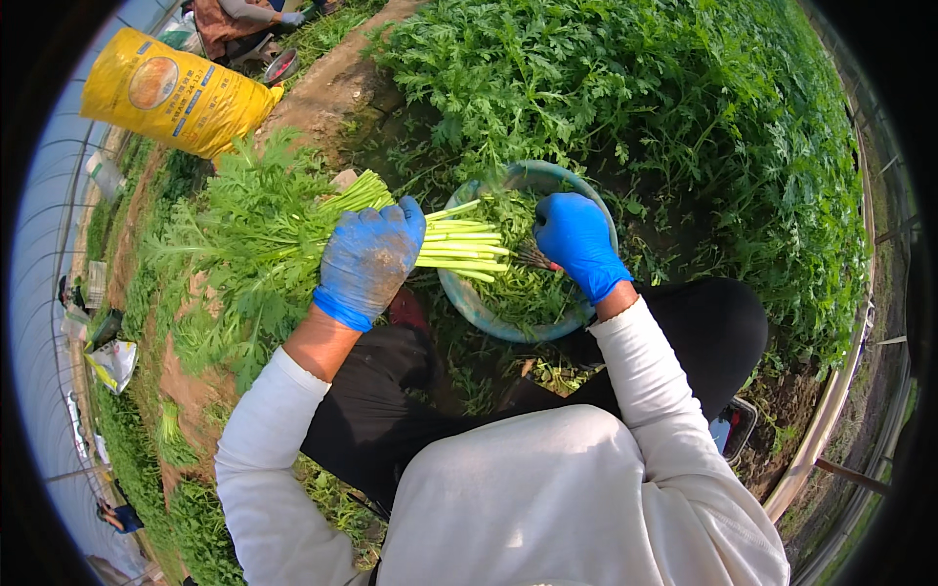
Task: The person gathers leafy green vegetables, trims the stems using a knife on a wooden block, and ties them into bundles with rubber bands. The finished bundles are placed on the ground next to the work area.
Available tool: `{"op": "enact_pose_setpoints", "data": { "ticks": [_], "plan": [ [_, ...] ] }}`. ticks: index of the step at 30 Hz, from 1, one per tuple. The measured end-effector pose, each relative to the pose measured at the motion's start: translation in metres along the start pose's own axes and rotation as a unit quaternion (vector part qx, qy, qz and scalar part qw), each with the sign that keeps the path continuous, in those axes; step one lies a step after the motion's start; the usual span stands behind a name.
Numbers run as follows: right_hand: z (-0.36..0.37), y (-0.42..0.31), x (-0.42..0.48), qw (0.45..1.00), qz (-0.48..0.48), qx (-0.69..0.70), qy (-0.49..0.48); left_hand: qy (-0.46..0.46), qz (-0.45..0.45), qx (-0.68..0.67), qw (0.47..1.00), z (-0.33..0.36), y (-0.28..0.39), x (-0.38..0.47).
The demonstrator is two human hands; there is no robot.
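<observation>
My left hand [374, 256], in a soiled blue glove, grips a bunch of leafy greens [465, 245]; the pale cut stems point right and the leaves spread left. Another bundle of green stems [359, 192] lies just behind that hand. My right hand [579, 238], in a cleaner blue glove, is curled into a fist over the right part of a round blue-green basin [458, 308]. What it may hold is hidden by the fingers. Green leaf scraps [513, 293] lie in the basin, and a small dark bundle with a red part shows beside the fist.
Dense leafy plants [623, 80] grow ahead and to the right. A yellow printed sack [183, 95] stands at upper left, near a seated person [234, 22] and a metal bowl [281, 66]. A tied bundle of greens [170, 425] lies at lower left. My bent knees flank the basin's near side.
</observation>
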State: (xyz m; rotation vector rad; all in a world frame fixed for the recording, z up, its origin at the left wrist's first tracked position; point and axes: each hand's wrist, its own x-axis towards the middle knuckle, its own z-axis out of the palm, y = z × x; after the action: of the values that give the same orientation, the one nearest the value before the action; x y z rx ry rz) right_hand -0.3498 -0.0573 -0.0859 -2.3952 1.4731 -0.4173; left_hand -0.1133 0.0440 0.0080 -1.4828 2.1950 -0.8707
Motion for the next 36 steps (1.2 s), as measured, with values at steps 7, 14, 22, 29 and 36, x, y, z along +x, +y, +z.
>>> {"op": "enact_pose_setpoints", "data": {
  "ticks": [7, 14, 22, 29, 36],
  "plan": [
    [0.011, 0.019, 0.000, 0.996, -0.039, 0.070, -0.047, 0.066, -0.106, -0.493, 0.861, 0.002, -0.014, 0.000],
    [-0.095, -0.022, 0.025, 0.747, -0.149, 0.643, -0.076, -0.143, -0.121, -0.912, 0.366, -0.021, 0.010, 0.016],
    [-0.135, -0.066, 0.040, 0.919, -0.251, 0.210, -0.222, -0.162, -0.077, -0.919, 0.350, -0.025, 0.029, 0.013],
    [-0.095, -0.022, 0.049, 0.728, -0.196, 0.642, -0.142, -0.037, -0.057, -0.958, 0.278, -0.016, 0.026, 0.003],
    [-0.034, -0.071, 0.027, 0.466, -0.136, 0.816, -0.313, -0.082, -0.047, -0.964, 0.248, -0.019, 0.043, 0.007]
  ]
}}
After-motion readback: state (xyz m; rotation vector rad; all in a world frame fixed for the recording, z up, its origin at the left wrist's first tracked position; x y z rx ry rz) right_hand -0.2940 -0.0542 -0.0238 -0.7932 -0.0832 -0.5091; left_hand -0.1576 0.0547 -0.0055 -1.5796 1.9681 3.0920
